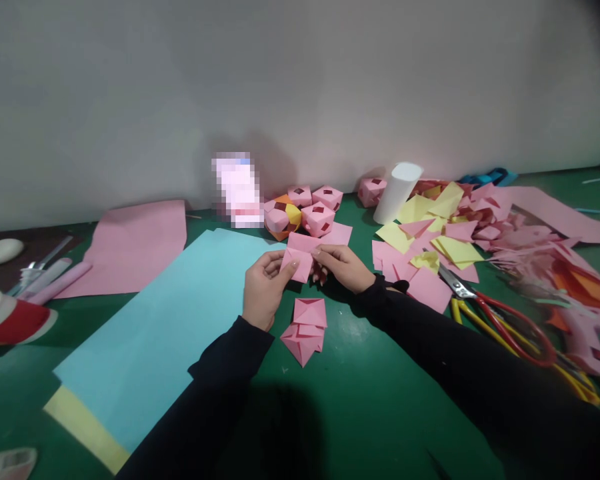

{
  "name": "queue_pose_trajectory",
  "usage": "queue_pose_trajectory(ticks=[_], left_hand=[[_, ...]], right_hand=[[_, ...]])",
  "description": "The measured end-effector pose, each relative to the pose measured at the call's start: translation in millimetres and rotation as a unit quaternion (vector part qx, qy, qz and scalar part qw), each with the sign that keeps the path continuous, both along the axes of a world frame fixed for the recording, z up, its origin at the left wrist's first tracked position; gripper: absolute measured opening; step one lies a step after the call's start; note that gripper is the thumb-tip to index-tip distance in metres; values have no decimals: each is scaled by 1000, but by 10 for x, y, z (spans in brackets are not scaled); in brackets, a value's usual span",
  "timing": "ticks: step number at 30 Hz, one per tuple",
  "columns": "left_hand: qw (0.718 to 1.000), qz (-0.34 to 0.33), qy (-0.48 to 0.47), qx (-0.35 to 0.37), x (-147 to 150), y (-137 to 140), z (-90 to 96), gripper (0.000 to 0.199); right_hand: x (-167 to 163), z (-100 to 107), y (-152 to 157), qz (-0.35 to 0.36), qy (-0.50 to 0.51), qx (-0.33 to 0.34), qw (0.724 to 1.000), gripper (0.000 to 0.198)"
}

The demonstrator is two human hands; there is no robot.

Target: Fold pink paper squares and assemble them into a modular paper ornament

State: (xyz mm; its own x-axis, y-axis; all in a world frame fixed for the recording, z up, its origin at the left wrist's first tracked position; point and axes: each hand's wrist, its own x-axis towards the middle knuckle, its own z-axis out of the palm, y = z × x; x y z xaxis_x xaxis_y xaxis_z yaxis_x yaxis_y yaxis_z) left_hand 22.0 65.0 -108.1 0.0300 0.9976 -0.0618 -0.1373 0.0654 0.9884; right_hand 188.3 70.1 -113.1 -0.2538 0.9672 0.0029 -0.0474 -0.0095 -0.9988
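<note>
Work in hand: one pink paper (296,261), held up just above the table (370,407), between the two hands and in front of the finished shapes. Left hand (265,285) grasps it by its left and lower part, thumb pressed on the front face; right hand (347,268) pinches it at the right edge. A crease or flap line crosses it, so it reads as partly folded; whether any folds remain, cannot tell. Done so far: a short stack of folded pieces (311,313) lies overlapping, below the hands, edges tucked into flaps and points. Also done, by the look of them: a cluster of pink shapes (318,219) with square openings, a multicoloured shape (280,220) touching the cluster, and a lone pink shape (370,191) beside the white tube (399,192). Not worked: flat pink slips (429,291) and yellow slips (461,251) heaped at right, near the red scissors (517,331); at left, a large blue sheet (165,333) and a pink sheet (135,243) lie flat. Judgement: mid-process, several shapes complete, the folded pieces not joined into one, and the held paper unfinished.
</note>
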Motion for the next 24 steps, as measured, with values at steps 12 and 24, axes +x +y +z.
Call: queue_pose_trajectory(ticks=[12, 24], left_hand=[[1000, 0, 3, 1, -7, -6, -21, 39], [1000, 2, 7, 2, -9, -15, 4, 37]], right_hand=[[-26, -7, -24, -16, -47, 20, 999, 50], [-14, 16, -59, 36, -89, 29, 995, 52]])
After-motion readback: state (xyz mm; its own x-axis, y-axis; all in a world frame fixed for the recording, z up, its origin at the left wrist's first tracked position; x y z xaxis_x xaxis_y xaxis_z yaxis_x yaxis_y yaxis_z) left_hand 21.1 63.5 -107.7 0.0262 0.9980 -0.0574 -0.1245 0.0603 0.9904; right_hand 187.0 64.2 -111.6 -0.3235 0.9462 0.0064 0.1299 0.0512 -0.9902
